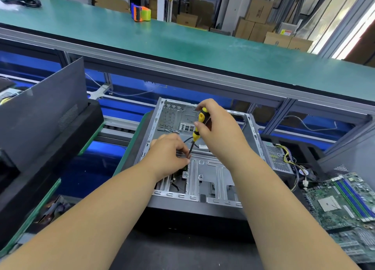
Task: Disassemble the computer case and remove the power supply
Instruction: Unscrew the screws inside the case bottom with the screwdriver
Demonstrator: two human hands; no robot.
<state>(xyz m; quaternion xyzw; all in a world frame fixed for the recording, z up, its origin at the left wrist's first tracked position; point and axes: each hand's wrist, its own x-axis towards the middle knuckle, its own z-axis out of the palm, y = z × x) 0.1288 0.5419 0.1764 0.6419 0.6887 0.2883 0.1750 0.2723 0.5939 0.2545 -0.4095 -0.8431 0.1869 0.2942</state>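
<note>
An open grey metal computer case [205, 168] lies on its side in front of me, its inside bare. My right hand [219, 127] is shut on a yellow and black screwdriver [199, 123], held upright with the tip down inside the case. My left hand [170, 154] pinches the screwdriver's shaft near the tip, close to the drive bracket. The power supply [279, 158], a grey perforated box with yellow and black wires, sits outside the case to its right.
A green motherboard [349, 204] lies at the right. A dark side panel [46, 115] leans at the left on another black case. A green conveyor belt [182, 40] runs behind, with an orange tape dispenser [141, 13] on it.
</note>
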